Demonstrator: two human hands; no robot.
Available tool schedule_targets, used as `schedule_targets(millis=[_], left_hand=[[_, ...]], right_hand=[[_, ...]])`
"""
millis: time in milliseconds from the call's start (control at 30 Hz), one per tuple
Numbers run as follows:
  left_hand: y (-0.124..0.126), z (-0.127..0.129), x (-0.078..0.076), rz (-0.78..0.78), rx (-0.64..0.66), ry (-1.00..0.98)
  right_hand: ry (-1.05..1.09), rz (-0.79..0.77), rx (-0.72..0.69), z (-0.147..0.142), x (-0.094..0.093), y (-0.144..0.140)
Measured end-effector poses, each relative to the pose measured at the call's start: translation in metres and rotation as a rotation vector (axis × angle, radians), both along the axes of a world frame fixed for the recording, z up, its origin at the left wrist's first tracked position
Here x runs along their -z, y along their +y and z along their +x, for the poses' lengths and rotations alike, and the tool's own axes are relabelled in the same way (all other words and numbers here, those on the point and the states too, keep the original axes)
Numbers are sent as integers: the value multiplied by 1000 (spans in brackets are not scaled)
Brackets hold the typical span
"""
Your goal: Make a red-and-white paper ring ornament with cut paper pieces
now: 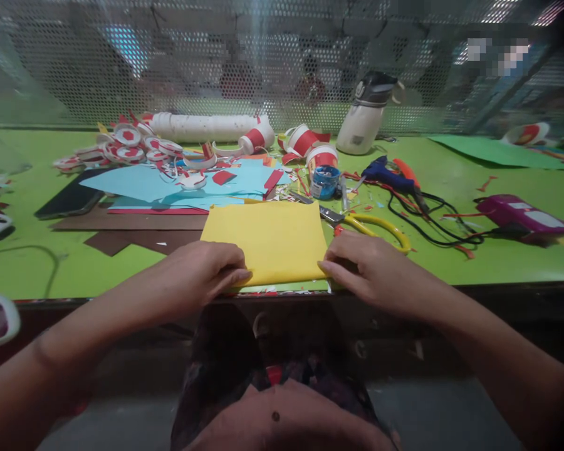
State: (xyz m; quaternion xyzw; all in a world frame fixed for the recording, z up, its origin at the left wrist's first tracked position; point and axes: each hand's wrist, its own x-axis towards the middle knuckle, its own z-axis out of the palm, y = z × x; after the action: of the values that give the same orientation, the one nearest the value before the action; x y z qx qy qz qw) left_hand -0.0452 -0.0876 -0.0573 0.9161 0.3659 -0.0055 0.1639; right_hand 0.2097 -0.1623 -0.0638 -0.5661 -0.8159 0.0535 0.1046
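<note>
A sheet of yellow paper (pixel 267 238), with what looks like a fold along its near edge, lies at the front of the green table. My left hand (pixel 219 263) pinches its near left corner between thumb and curled fingers. At the near right corner, my right hand (pixel 357 260) grips the paper the same way. Yellow-handled scissors (pixel 380 227) rest just beyond my right hand, their blades pointing left and partly behind the paper. Light blue sheets (pixel 141 181) and brown sheets (pixel 136 241) are spread out left of the yellow paper.
Cut paper cups (pixel 305 141) and a blue-lidded jar (pixel 325 183) stand behind the paper. A blue glue gun (pixel 389 172) with a trailing black cord lies to the right, near a purple box (pixel 521 216). A phone (pixel 73 194), a white bottle (pixel 361 122) and a perforated screen (pixel 282 81) are farther back.
</note>
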Motion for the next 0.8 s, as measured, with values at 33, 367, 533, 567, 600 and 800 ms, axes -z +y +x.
schedule_targets(millis=[33, 367, 533, 567, 600, 800], left_hand=[[0, 1, 0, 12, 5, 23], [-9, 6, 8, 184, 18, 86], [-10, 6, 13, 253, 32, 93], [-10, 5, 13, 263, 33, 93], [-10, 5, 14, 273, 36, 91], [-7, 4, 15, 314, 53, 84]], right_hand=[[-1, 0, 9, -1, 0, 0], [77, -10, 106, -1, 4, -2], [99, -7, 101, -1, 5, -2], [95, -5, 100, -1, 5, -3], [93, -4, 100, -1, 5, -3], [89, 32, 91, -2, 8, -2]])
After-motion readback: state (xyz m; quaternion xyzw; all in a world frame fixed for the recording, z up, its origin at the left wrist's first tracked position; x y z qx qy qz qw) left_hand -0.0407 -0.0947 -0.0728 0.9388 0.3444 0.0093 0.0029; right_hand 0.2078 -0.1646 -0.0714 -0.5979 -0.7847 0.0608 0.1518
